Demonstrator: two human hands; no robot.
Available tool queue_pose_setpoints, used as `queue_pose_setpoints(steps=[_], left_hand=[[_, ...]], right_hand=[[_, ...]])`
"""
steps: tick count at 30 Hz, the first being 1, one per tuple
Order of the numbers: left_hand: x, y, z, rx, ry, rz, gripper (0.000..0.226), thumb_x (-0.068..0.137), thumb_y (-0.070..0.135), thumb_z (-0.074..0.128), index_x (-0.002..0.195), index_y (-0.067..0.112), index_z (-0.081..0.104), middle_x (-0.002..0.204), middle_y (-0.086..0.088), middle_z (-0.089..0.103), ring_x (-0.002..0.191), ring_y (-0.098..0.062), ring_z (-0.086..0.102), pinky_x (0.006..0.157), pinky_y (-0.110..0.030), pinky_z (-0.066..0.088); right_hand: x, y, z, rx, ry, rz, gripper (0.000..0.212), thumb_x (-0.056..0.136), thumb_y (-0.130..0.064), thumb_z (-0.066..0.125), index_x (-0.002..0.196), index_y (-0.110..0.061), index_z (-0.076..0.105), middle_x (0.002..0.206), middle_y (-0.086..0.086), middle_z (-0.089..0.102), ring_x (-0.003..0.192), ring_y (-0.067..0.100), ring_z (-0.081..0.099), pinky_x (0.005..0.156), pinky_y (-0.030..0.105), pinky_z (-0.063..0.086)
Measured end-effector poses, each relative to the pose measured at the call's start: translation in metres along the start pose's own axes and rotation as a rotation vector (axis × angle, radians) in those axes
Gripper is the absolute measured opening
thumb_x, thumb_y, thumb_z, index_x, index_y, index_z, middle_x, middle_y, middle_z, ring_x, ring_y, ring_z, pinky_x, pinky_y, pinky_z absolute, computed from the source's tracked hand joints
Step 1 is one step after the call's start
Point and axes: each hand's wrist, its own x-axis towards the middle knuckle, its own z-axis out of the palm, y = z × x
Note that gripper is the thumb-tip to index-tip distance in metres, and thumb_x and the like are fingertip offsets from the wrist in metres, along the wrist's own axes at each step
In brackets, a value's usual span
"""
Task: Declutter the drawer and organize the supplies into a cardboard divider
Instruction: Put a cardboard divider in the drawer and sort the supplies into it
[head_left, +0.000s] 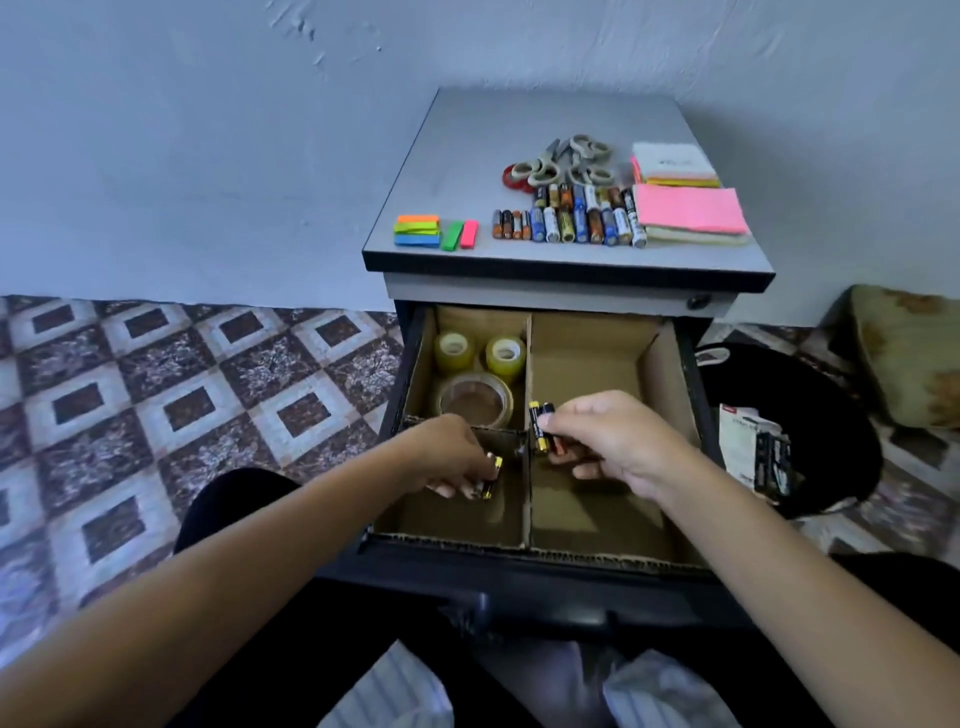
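In the front-left compartment of the cardboard divider (525, 506), your left hand (451, 457) looks to be placing batteries.
Its fingers pinch a couple of cells (492, 475) low over that compartment's floor. Your right hand (618, 441) clamps a second pair (541, 427), tilted near upright, just right of the centre wall; the target lies to their left, nearer your left hand. More batteries (569, 223) lie on the tabletop (467, 156) behind.

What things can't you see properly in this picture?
Head view only.
Left batteries: left hand fingers hide how many.
Right batteries: right hand covers most of them.
Battery row on the cabinet: labels too small to read.
Packet in the black bin: print blurred.
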Motion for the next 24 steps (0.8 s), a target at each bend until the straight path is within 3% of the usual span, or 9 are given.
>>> queue_pose_setpoints(steps=[2, 5, 9, 13, 17, 19, 24], left_hand=[[0.01, -0.009, 0.013, 0.041, -0.001, -0.03, 0.013, 0.087, 0.011, 0.062, 0.075, 0.006, 0.06, 0.062, -0.004, 0.06, 0.041, -0.004, 0.054, 0.045, -0.018, 0.041], [0.018, -0.017, 0.03, 0.048, -0.032, -0.085, 0.012, 0.088, 0.012, 0.061, 0.077, 0.006, 0.058, 0.066, -0.006, 0.06, 0.052, -0.011, 0.057, 0.052, -0.021, 0.046], [0.018, -0.024, 0.035, 0.073, -0.072, -0.087, 0.011, 0.089, 0.015, 0.059, 0.083, 0.006, 0.06, 0.071, -0.005, 0.063, 0.06, -0.015, 0.061, 0.046, -0.02, 0.049], [0.022, -0.03, 0.028, 0.188, -0.011, -0.015, 0.016, 0.09, 0.005, 0.05, 0.102, 0.0, 0.061, 0.089, -0.014, 0.067, 0.081, -0.029, 0.068, 0.069, -0.036, 0.055], [0.019, -0.024, 0.036, 0.296, -0.061, 0.095, 0.038, 0.091, 0.002, 0.045, 0.127, 0.01, 0.055, 0.12, -0.011, 0.061, 0.101, -0.023, 0.06, 0.082, -0.027, 0.046], [0.021, -0.023, 0.042, 0.405, -0.079, 0.12, 0.035, 0.092, 0.008, 0.046, 0.124, 0.011, 0.058, 0.123, -0.007, 0.061, 0.11, -0.022, 0.056, 0.085, -0.024, 0.04], [0.023, -0.024, 0.041, 0.462, -0.146, 0.111, 0.03, 0.093, 0.018, 0.049, 0.12, 0.013, 0.062, 0.121, -0.004, 0.061, 0.11, -0.02, 0.056, 0.093, -0.028, 0.041]], right_hand=[[-0.002, 0.011, 0.003, -0.006, 0.009, 0.013, 0.024, 0.088, -0.021, 0.062, 0.065, -0.015, 0.061, 0.063, 0.0, 0.06, 0.064, 0.011, 0.062, 0.05, 0.019, 0.042], [-0.003, 0.02, 0.005, -0.029, 0.021, 0.008, 0.024, 0.089, -0.02, 0.061, 0.066, -0.013, 0.062, 0.064, 0.001, 0.061, 0.062, 0.008, 0.061, 0.048, 0.017, 0.042], [-0.005, 0.026, 0.005, -0.041, 0.031, 0.0, 0.019, 0.089, -0.019, 0.061, 0.073, -0.01, 0.065, 0.07, 0.004, 0.064, 0.064, 0.009, 0.062, 0.048, 0.017, 0.042], [-0.004, 0.031, 0.005, -0.026, 0.043, 0.002, 0.019, 0.089, -0.019, 0.061, 0.073, -0.01, 0.065, 0.071, 0.004, 0.065, 0.065, 0.009, 0.062, 0.048, 0.016, 0.042], [-0.003, 0.033, 0.007, 0.0, 0.035, 0.005, 0.017, 0.089, -0.018, 0.061, 0.078, -0.007, 0.066, 0.073, 0.006, 0.064, 0.064, 0.009, 0.062, 0.049, 0.017, 0.042], [-0.003, 0.034, 0.009, 0.006, 0.024, 0.0, 0.018, 0.09, -0.018, 0.06, 0.075, -0.008, 0.066, 0.072, 0.006, 0.064, 0.065, 0.009, 0.062, 0.05, 0.018, 0.042], [-0.004, 0.038, 0.013, 0.025, 0.006, -0.01, 0.02, 0.09, -0.019, 0.061, 0.072, -0.013, 0.065, 0.068, 0.002, 0.064, 0.064, 0.008, 0.062, 0.05, 0.016, 0.043]])
